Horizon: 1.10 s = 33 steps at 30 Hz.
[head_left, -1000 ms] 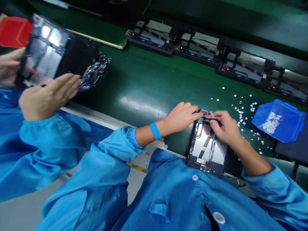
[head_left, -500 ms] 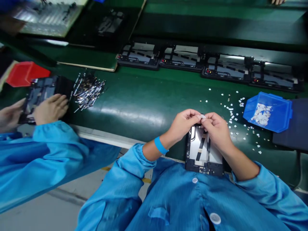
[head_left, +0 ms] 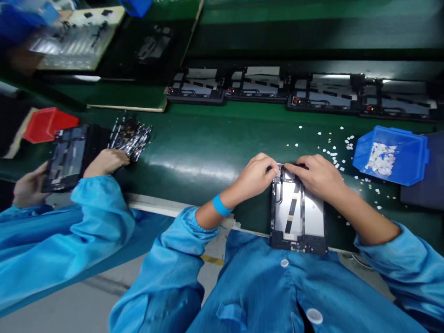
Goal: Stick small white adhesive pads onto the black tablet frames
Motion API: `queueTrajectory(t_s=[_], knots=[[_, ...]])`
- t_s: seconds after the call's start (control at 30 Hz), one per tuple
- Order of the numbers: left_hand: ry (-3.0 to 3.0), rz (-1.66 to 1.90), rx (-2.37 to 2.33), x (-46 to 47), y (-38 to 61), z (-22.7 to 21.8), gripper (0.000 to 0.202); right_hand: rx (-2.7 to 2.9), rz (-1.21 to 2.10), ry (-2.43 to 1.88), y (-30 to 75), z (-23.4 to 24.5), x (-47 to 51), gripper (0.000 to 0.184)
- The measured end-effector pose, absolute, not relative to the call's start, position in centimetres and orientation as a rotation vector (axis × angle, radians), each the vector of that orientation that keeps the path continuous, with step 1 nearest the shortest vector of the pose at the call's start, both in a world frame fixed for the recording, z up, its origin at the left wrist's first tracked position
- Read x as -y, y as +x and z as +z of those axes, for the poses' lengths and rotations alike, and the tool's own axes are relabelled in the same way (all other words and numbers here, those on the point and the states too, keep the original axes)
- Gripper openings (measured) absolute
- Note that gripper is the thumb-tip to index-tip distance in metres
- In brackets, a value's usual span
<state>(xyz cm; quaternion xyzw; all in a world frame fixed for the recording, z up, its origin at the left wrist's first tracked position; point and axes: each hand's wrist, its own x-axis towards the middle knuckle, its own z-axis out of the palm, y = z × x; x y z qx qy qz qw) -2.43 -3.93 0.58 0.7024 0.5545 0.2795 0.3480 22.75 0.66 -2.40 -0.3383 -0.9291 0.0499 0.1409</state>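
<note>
An opened tablet [head_left: 314, 217] with a silver inside and black strips lies in front of me, its lower end at the table's front edge. At its top left corner my left hand [head_left: 255, 176] pinches with thumb and forefinger. Something small and pale shows at those fingertips, too small to name. My right hand [head_left: 318, 179] rests over the tablet's top right part, forefinger stretched along the top edge and touching it. Its other fingers are partly hidden. Small white pieces [head_left: 335, 155] lie scattered to the right of the tablet.
A blue bin [head_left: 409, 159] of white pieces stands at right. Several open tablets [head_left: 258, 83] line the back. At left, a co-worker's hands [head_left: 106, 162] are at another tablet [head_left: 67, 157] and a pile of metallic strips [head_left: 133, 138], near a red bin [head_left: 50, 124].
My hands have parted from a shared pinch on a small white piece and come down onto the tablet's top edge. The co-worker's right hand has moved to the strip pile.
</note>
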Motion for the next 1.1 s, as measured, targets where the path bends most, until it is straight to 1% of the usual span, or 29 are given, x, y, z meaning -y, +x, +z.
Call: queueTrajectory(t_s=[0.17,0.33,0.53,0.87,1.1], knots=[[1.855,0.665,-1.475,2.7,-1.4,-0.1,0.014,2.824,-0.015,-0.874,22.7,-2.5,-1.3,0.039],[1.878,0.632,-1.503,1.3,-1.3,-0.8,0.016,2.875,0.007,-0.796,22.8,-1.9,-1.5,0.041],[1.854,0.554,-1.496,0.6,-0.6,-1.4,0.019,2.886,-0.044,-0.793,22.8,-2.0,-1.6,0.041],[1.896,0.540,-1.577,0.9,-0.2,-1.4,0.016,2.828,-0.004,-0.754,22.7,-2.0,-1.6,0.040],[1.925,0.539,-1.598,1.1,0.1,-1.5,0.015,2.859,-0.139,-0.698,22.8,-1.9,-1.7,0.038]])
